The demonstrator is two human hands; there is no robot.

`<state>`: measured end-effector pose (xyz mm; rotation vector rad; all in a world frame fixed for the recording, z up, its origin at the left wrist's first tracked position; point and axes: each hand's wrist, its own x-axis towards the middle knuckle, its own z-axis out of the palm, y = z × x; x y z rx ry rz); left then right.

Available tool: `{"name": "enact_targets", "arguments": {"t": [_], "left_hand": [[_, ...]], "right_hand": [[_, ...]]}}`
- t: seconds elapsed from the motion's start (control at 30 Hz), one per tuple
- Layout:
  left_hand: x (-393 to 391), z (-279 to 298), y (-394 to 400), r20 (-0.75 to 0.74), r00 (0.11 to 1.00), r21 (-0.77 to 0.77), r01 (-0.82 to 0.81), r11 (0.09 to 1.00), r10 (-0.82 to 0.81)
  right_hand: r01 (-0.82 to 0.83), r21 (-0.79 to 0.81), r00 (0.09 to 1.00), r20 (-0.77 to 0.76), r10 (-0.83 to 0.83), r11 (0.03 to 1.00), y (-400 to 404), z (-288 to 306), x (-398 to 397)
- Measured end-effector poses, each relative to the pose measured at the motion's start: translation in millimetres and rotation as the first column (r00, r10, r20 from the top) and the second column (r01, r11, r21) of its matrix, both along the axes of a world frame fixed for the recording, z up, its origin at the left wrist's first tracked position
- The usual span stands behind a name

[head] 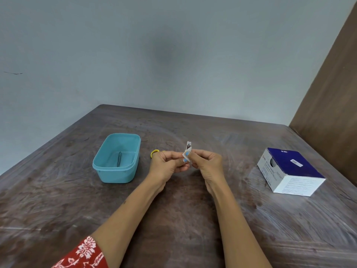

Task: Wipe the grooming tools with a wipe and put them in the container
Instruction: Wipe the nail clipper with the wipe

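Both hands meet above the middle of the table. My left hand (167,164) and my right hand (207,163) pinch a small white and blue wipe packet (187,155) between their fingertips. A small nail clipper (189,146) lies on the table just beyond the packet. A yellow ring handle (154,153), apparently of small scissors, peeks out behind my left hand, the rest hidden. The teal plastic container (117,172) stands to the left with a thin dark tool, maybe tweezers (119,159), lying inside.
A blue and white box of swabs (289,172) sits on the right side of the dark wooden table (173,219). A pale wall rises behind the table, and a brown panel stands at the far right.
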<state>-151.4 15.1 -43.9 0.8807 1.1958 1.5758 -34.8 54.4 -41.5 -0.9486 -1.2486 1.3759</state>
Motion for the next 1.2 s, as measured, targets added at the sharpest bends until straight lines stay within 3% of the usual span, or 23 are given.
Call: {"name": "enact_targets", "arguments": {"t": [0.4, 0.53, 1.2], "left_hand": [[1.1, 0.0, -0.8, -0.045, 0.999, -0.032, 0.017, 0.999, -0.019], [0.6, -0.1, 0.1, -0.017, 1.0, -0.003, 0.001, 1.0, -0.001], [-0.5, -0.4, 0.2, -0.008, 1.0, -0.007, 0.022, 1.0, -0.022]], "right_hand": [[0.067, 0.028, 0.997, -0.028, -0.067, 0.997, 2.0, 1.5, 1.5], [-0.001, 0.016, 0.999, 0.036, 0.0, 1.0, 1.4, -0.8, 1.0], [0.02, 0.038, 0.999, 0.038, -0.021, 0.999, -0.1, 3.1, 0.4]]}}
